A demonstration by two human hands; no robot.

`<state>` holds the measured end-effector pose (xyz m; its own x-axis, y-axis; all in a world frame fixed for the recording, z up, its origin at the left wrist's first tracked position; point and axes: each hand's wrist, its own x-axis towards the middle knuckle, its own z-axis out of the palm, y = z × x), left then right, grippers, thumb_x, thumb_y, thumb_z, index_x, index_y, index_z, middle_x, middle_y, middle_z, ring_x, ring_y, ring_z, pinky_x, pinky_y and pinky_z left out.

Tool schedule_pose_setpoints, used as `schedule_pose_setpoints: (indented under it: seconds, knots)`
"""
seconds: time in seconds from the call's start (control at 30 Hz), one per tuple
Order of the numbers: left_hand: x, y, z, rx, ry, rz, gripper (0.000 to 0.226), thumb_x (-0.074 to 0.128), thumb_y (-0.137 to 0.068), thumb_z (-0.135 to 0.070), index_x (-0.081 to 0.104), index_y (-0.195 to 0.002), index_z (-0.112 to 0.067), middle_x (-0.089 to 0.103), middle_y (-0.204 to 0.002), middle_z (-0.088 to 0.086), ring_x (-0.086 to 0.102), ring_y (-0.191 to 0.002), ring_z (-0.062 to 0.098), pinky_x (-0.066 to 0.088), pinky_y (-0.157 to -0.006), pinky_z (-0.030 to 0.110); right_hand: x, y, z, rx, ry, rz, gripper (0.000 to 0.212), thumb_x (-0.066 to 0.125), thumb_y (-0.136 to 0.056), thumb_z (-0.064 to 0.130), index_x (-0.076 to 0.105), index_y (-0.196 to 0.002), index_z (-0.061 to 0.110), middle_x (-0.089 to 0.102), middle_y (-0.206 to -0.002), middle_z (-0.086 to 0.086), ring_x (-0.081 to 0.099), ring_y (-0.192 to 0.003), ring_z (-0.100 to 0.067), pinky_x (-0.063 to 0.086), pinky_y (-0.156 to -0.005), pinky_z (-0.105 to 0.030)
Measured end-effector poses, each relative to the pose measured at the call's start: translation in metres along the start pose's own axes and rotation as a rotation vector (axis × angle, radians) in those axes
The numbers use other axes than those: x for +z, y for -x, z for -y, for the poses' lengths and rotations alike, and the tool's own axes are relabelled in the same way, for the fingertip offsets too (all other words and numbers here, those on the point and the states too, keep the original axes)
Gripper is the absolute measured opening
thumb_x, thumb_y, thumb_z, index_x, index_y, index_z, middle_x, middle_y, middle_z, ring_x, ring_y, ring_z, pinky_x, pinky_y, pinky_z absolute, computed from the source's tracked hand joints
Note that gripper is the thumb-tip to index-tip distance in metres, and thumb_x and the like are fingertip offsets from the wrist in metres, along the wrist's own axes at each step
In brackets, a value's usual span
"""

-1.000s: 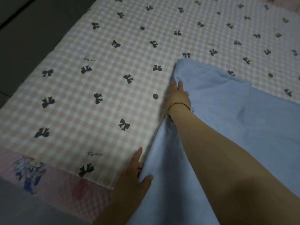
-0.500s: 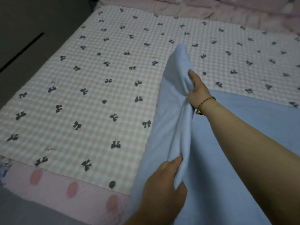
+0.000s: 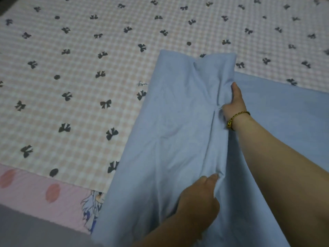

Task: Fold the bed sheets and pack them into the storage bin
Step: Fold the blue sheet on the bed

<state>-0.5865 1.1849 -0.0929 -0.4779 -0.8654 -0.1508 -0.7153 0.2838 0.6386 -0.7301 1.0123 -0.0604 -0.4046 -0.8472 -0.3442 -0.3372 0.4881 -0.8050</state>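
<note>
Blue sheet (image 3: 178,131) lying on the checked cover (image 3: 71,104) of a bed, its left margin held up as a ridge by 2 hands. The near end of the ridge is pinched by the left hand (image 3: 197,200); the far end is gripped by the right hand (image 3: 234,102), fingers curled into the cloth. The long axis of the fold runs away from the viewer, between the 2 grips. The flap falls to the left of both hands; the flat remainder is spread to the right. Open room for laying the flap over is judged to lie rightward. The bed's near edge, with pink dotted bedding (image 3: 35,189), is close to the left hand. No storage bin is seen.
</note>
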Motion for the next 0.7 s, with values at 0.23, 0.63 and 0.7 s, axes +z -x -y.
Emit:
schedule_pose_setpoints:
  seconds: [0.23, 0.63, 0.7]
  knots:
    - [0.010, 0.016, 0.023, 0.253, -0.209, -0.063, 0.045, 0.039, -0.073, -0.047, 0.058, -0.109, -0.026, 0.070, -0.098, -0.002, 0.063, -0.091, 0.011, 0.040, -0.085, 0.023, -0.003, 0.010, -0.019, 0.112, -0.060, -0.024, 0.077, 0.052, -0.090, 0.008, 0.001, -0.148, 0.017, 0.024, -0.150, -0.006, 0.035, -0.132, -0.021, 0.031, -0.102, -0.022]
    - [-0.039, 0.023, 0.104, -0.174, -0.468, -0.044, 0.062, 0.003, -0.095, -0.055, 0.038, -0.129, -0.017, 0.056, -0.128, 0.015, 0.034, -0.123, 0.025, 0.000, -0.112, 0.035, 0.022, 0.049, -0.039, 0.120, 0.922, -0.088, 0.073, 0.039, -0.091, 0.004, -0.003, -0.148, 0.018, -0.008, -0.156, -0.010, -0.007, -0.143, -0.027, -0.011, -0.114, -0.044]
    - [-0.048, 0.027, 0.110, -0.192, -0.479, -0.161, 0.060, 0.005, -0.096, -0.052, 0.038, -0.130, -0.016, 0.054, -0.130, 0.019, 0.032, -0.124, 0.027, 0.003, -0.110, 0.035, 0.047, 0.056, -0.025, -0.015, 0.885, -0.116, 0.069, 0.041, -0.092, 0.010, 0.001, -0.149, 0.017, -0.011, -0.155, -0.014, -0.009, -0.143, -0.029, -0.012, -0.113, -0.044]
